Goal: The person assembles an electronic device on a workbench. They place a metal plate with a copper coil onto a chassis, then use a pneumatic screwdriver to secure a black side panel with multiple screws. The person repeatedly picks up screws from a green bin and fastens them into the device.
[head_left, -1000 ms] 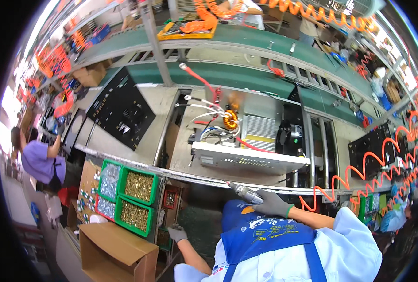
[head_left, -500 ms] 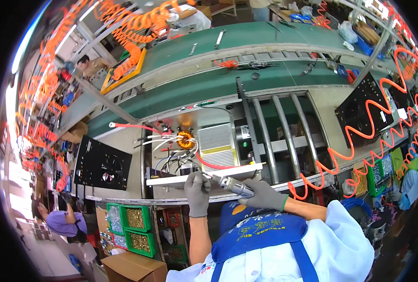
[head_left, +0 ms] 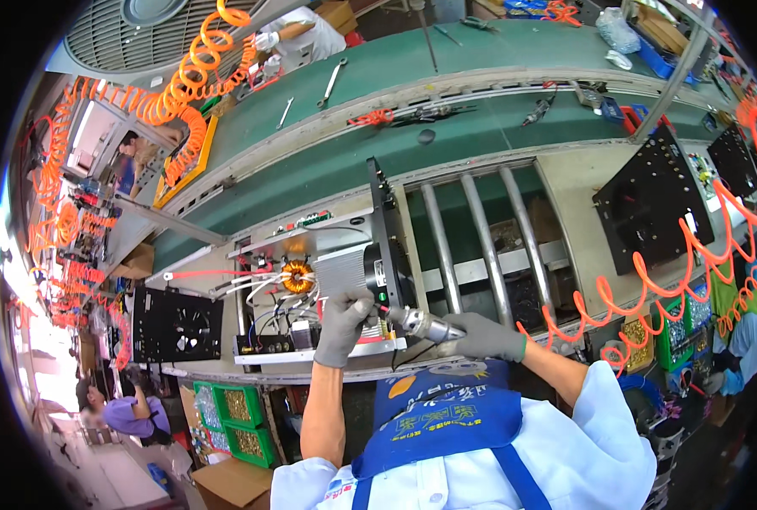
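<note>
An open electronic chassis (head_left: 310, 293) with a copper coil (head_left: 296, 276), wiring and a grey heat sink lies on the bench in front of me. My left hand (head_left: 343, 325), in a grey glove, rests its fingers on the chassis's near right corner. My right hand (head_left: 483, 337), also gloved, grips a silver pneumatic screwdriver (head_left: 421, 324) held level, its tip pointing left at the spot by my left fingers. An orange coiled air hose (head_left: 600, 297) runs from the tool to the right.
A black fan panel (head_left: 177, 324) lies left of the chassis, another black panel (head_left: 651, 202) at the right. Metal rollers (head_left: 480, 238) cross the green conveyor (head_left: 446, 136). Green bins of screws (head_left: 234, 421) and a cardboard box (head_left: 225, 480) sit lower left. Other people work nearby.
My left hand came up from below the bench and now rests on the chassis's near corner. The right hand brought the screwdriver's tip to that corner. My head turned, shifting the view.
</note>
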A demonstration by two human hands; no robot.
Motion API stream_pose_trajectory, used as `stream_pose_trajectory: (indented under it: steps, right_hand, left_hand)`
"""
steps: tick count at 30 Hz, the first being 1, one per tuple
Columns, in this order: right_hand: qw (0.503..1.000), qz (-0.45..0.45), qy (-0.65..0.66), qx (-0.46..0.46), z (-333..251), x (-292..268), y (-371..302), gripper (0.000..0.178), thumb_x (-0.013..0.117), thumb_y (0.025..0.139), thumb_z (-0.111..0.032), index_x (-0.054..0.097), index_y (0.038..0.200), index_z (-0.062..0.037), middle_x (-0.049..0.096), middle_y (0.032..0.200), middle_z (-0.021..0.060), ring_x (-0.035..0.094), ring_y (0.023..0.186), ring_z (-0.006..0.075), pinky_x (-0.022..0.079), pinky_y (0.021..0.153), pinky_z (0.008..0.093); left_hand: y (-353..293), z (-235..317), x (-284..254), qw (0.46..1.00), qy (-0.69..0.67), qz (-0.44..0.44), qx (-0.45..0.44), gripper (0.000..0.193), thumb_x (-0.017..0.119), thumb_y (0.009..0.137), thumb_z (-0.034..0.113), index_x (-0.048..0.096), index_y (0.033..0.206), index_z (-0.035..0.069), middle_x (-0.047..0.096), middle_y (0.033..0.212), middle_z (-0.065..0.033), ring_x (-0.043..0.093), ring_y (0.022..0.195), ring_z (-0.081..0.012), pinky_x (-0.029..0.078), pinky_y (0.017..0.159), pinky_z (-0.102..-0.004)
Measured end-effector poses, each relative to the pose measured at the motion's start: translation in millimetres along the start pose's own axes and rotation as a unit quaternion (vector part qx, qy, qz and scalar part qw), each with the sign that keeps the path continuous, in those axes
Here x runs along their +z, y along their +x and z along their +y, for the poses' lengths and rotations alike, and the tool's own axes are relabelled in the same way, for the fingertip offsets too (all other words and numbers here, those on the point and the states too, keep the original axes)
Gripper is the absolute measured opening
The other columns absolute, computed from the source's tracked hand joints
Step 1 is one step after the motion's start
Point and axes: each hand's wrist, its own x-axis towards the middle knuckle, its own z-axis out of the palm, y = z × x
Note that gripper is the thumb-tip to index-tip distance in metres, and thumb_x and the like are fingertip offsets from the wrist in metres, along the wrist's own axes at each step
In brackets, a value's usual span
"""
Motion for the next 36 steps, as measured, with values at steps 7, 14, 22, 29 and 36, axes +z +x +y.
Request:
stream_pose_trajectory:
  steps: [7, 14, 22, 29, 36]
  right_hand:
    - [0.981, 0.153, -0.105, -0.061, 9.2, -23.7, 35.9, 0.06, 0.082, 0.079, -0.044, 0.066, 0.122, -0.0046, 0.073, 0.1, 0.0186, 0.074, 0.09, 0.0304, 0.057, 0.081, 0.0429]
    - [0.984, 0.107, -0.09, -0.11, 7.2, -77.4, 62.4, 0.052, 0.082, 0.081, -0.037, 0.067, 0.118, -0.0029, 0.07, 0.094, 0.0136, 0.072, 0.082, 0.0261, 0.056, 0.076, 0.0402]
    - [0.945, 0.233, -0.226, -0.036, -11.3, -133.5, 97.5, 0.052, 0.078, 0.081, -0.047, 0.067, 0.11, -0.005, 0.071, 0.095, 0.02, 0.071, 0.093, 0.0384, 0.054, 0.083, 0.0468]
    - [0.914, 0.222, -0.338, -0.036, -26.8, -181.9, 140.1, 0.051, 0.08, 0.079, -0.046, 0.065, 0.105, -0.0045, 0.072, 0.091, 0.0218, 0.071, 0.089, 0.0414, 0.054, 0.077, 0.0487]
    - [0.899, 0.17, -0.404, -0.003, -43.6, -199.7, 158.4, 0.052, 0.075, 0.082, -0.046, 0.063, 0.113, -0.0049, 0.069, 0.1, 0.02, 0.069, 0.097, 0.0411, 0.055, 0.085, 0.0502]
  left_hand:
    - [59.3, 0.9, 3.4, 0.997, -0.023, 0.025, -0.065, 0.027, 0.075, 0.095, 0.026, 0.068, 0.104, 0.002, 0.064, 0.081, -0.0037, 0.059, 0.067, -0.0126, 0.048, 0.061, -0.027]
    - [117.5, 2.9, -7.3, 0.987, -0.043, -0.149, -0.029, 0.038, 0.078, 0.094, 0.035, 0.07, 0.11, 0.002, 0.062, 0.08, -0.0018, 0.055, 0.068, -0.0113, 0.044, 0.063, -0.0251]
    - [175.0, 12.3, 0.8, 0.951, 0.301, 0.005, -0.069, 0.036, 0.062, 0.104, 0.031, 0.074, 0.113, -0.002, 0.065, 0.076, -0.0006, 0.058, 0.067, -0.0095, 0.046, 0.06, -0.0277]
    - [248.7, 2.4, -45.7, 0.775, 0.556, 0.093, 0.286, 0.022, 0.06, 0.1, 0.022, 0.075, 0.097, 0.005, 0.065, 0.08, -0.016, 0.065, 0.076, -0.0354, 0.051, 0.068, -0.0445]
    - [272.1, -24.3, -59.9, 0.715, 0.643, 0.079, 0.263, 0.025, 0.061, 0.099, 0.023, 0.07, 0.084, 0.005, 0.064, 0.075, -0.013, 0.064, 0.068, -0.0337, 0.051, 0.062, -0.0444]
